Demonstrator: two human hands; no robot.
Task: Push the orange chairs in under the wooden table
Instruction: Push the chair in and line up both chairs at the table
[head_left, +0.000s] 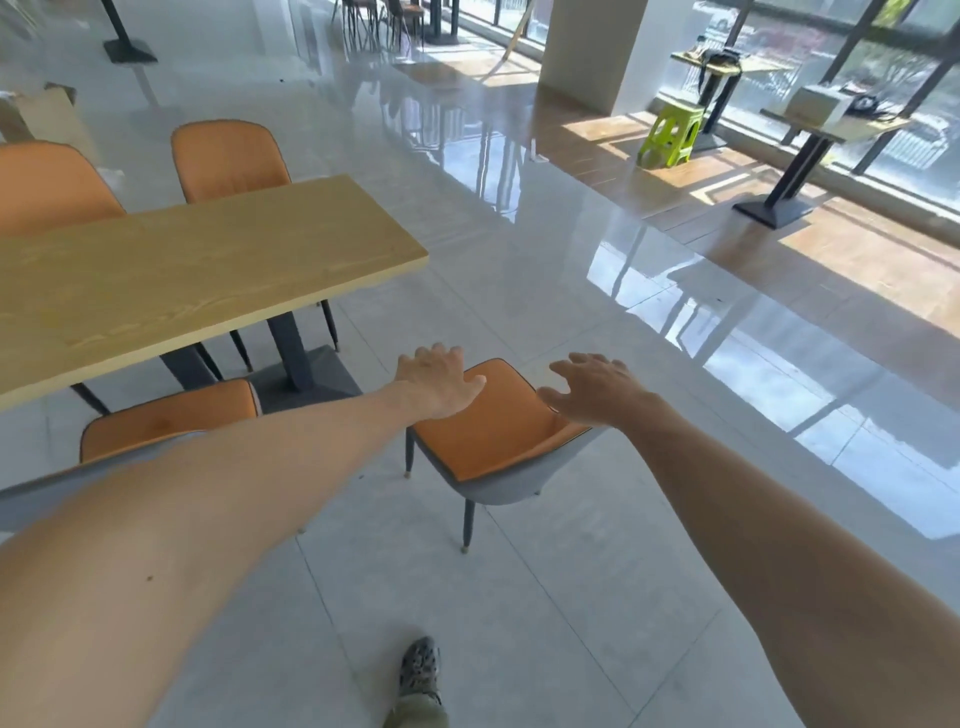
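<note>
While both hands (439, 382) (592, 387) spread, orange chair (493, 431) beneath; no writing legible.

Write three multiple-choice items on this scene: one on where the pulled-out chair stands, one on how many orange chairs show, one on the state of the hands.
1. The pulled-out chair stands
A. off the wooden table's end, clear of it
B. tucked fully under it
C. on top of it

2. Orange chairs in view:
A. two
B. four
C. six

3. The left hand and right hand are
A. clenched
B. open, fingers spread
C. holding a cloth

A: its seat is wholly uncovered.
B: two behind the table, two nearer.
B: spread fingers over the chair.
</note>
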